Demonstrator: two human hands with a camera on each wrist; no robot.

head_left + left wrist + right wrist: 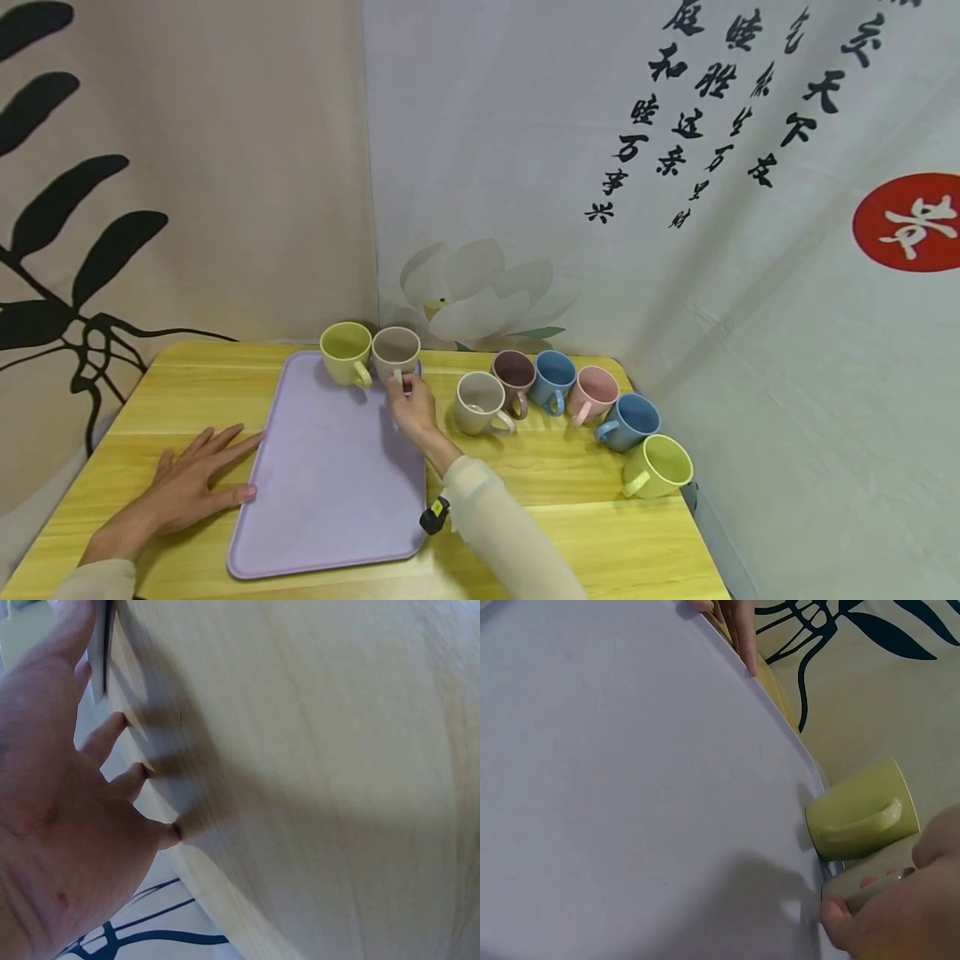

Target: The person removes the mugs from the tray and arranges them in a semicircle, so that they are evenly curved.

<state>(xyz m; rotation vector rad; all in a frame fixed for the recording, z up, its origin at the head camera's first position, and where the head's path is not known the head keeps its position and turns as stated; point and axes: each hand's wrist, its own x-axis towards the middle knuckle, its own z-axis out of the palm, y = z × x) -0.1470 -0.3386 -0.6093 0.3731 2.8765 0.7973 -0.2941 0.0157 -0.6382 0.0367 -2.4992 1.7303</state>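
My right hand (412, 408) pinches the handle of a grey-beige mug (394, 348) at the far right corner of a lilac tray (330, 500). Close beside that mug, on its left, a yellow-green mug (343, 350) stands upright at the tray's far edge, its handle (866, 825) showing in the right wrist view. With fingers spread, my left hand (187, 483) rests at the tray's left side, thumb and index fingertip touching its rim. In the left wrist view the left hand's (67, 795) other fingertips meet the wooden table.
Right of the tray, a bent row of upright mugs stands on the table (555, 533): cream (478, 404), mauve (513, 379), blue (553, 377), pink (592, 392), another blue (630, 421) and yellow-green (660, 467). A printed cloth (487, 167) hangs behind the table.
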